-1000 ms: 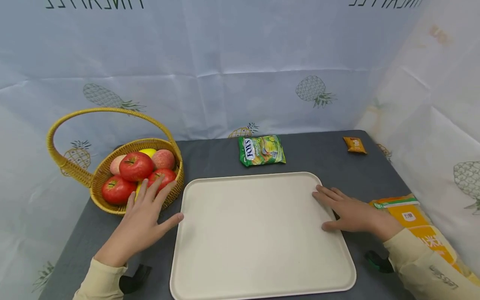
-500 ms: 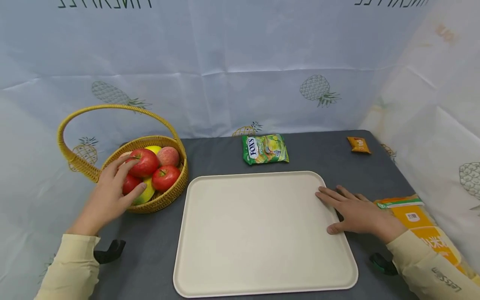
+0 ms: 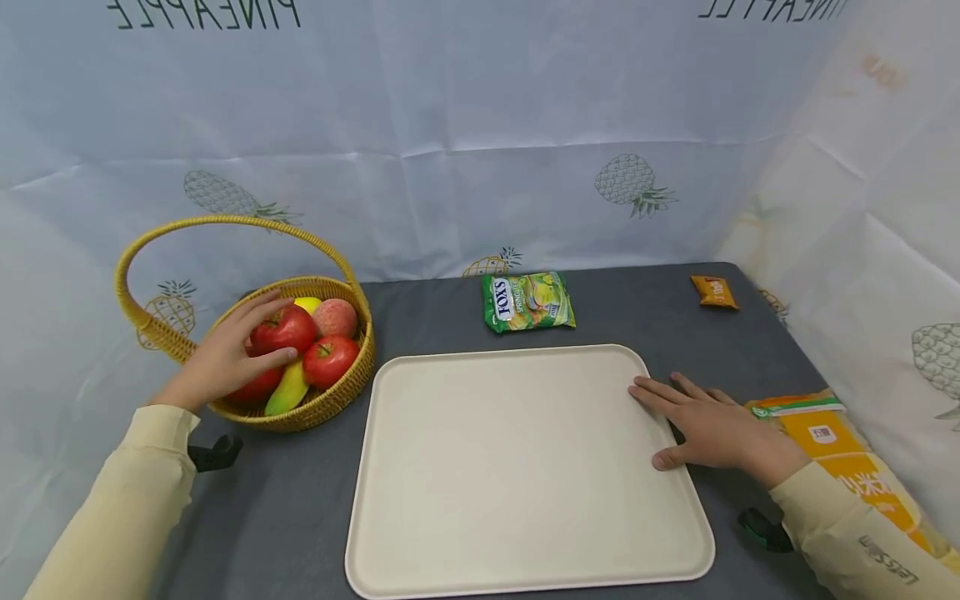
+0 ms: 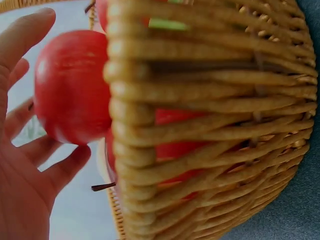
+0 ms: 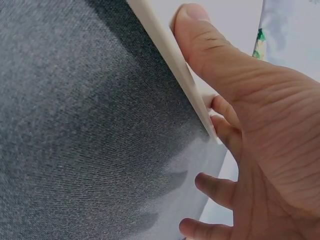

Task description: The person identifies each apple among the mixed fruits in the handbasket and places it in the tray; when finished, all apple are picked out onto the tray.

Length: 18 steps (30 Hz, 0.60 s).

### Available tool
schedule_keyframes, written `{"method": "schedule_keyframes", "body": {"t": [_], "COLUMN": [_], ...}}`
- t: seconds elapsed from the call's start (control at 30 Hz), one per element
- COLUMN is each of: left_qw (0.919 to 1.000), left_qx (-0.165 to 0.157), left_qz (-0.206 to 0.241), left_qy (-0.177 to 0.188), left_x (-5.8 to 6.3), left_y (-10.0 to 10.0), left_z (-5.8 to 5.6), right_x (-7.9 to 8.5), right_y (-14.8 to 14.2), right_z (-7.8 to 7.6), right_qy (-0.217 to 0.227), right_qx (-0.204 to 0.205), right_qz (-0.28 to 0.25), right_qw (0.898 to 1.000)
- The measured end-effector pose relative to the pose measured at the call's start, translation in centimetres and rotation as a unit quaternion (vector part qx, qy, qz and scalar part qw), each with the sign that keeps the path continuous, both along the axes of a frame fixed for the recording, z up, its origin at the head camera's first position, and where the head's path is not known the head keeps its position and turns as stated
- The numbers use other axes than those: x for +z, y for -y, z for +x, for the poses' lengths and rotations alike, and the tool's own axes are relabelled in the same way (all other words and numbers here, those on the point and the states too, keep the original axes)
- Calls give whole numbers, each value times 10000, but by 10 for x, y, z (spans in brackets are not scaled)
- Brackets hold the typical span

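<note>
On the dark, cloth-textured worktop (image 3: 300,517), the right hand (image 3: 712,429) rests relaxed fingers on a smooth, round-cornered cream tray (image 3: 525,467). Farther off, the left hand (image 3: 225,352) has loose, spread fingers around a glossy red apple (image 3: 291,330) (topmost) inside the woven wicker basket (image 3: 333,402).

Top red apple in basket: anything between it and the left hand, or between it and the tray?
Nothing visible stands between the left hand and the top red apple. Toward the cream tray, the right-side red apple and wicker basket wall intervene, both seemingly lower.
</note>
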<state>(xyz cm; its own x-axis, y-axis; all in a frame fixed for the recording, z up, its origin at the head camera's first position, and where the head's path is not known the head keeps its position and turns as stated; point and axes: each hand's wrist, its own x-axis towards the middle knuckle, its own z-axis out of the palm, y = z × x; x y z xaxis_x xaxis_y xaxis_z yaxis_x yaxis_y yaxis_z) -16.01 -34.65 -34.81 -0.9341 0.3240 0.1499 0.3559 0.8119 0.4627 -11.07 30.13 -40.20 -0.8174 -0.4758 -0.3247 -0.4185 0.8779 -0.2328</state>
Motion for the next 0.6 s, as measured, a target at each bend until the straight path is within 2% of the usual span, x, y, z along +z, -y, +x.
{"method": "schedule_keyframes", "body": {"t": [0.23, 0.5, 0.6], "left_qw": [9990, 9987, 9968], "left_qx": [192, 208, 339], "left_qz": [12, 337, 580], "left_qy": [405, 314, 437], "left_x": [-4, -12, -11], "left_y": [5, 10, 12], "left_z": [-9, -13, -11], "right_x": [-2, -2, -2], "right_y": [0, -1, -1], "right_z": [1, 0, 0], "right_qy": [-89, -154, -134], "right_qx": [25, 38, 26], "right_qz": [-2, -27, -31], "right_qw": [10000, 9999, 9999]}}
